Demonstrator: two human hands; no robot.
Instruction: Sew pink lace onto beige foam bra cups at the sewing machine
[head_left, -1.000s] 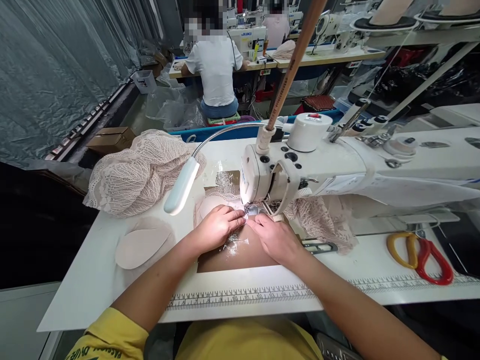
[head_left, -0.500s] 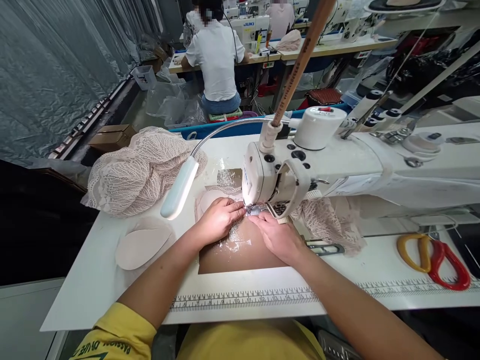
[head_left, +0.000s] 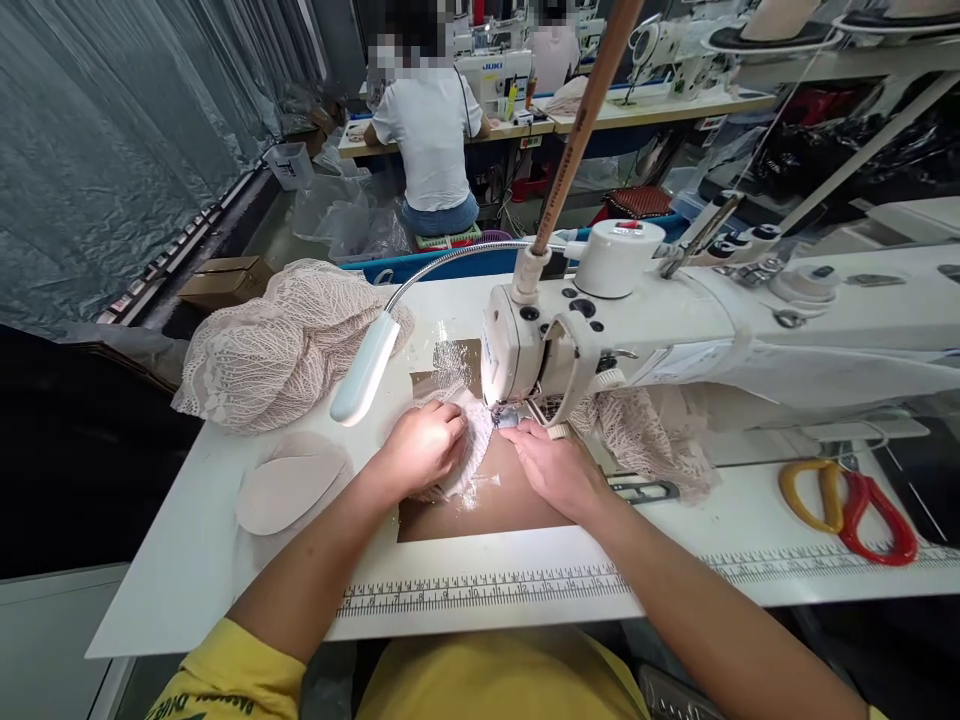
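Note:
My left hand (head_left: 426, 447) is closed on a pale pink lace piece (head_left: 478, 432), with its fingers curled over the left part. The lace's right edge reaches the presser foot (head_left: 506, 416) of a white sewing machine (head_left: 517, 345). My right hand (head_left: 556, 462) lies just right of the foot, thumb and fingers pressed together beside it. Whatever its fingertips may pinch is hidden. Under both hands is a shiny brown plate (head_left: 517, 500) set in the white table (head_left: 300, 600).
A heap of lace (head_left: 262, 345) and smooth oval pieces (head_left: 289, 490) lie at left. A bendable lamp (head_left: 365, 370) hangs over the table. More lace (head_left: 652, 435) sits behind the right hand; scissors (head_left: 847, 505) lie at right. A person in white (head_left: 435, 140) sits ahead.
My left hand has drawn back slightly left from the needle area, and the lace has turned and come nearer me, its rounded edge now showing. My right hand stays by the foot.

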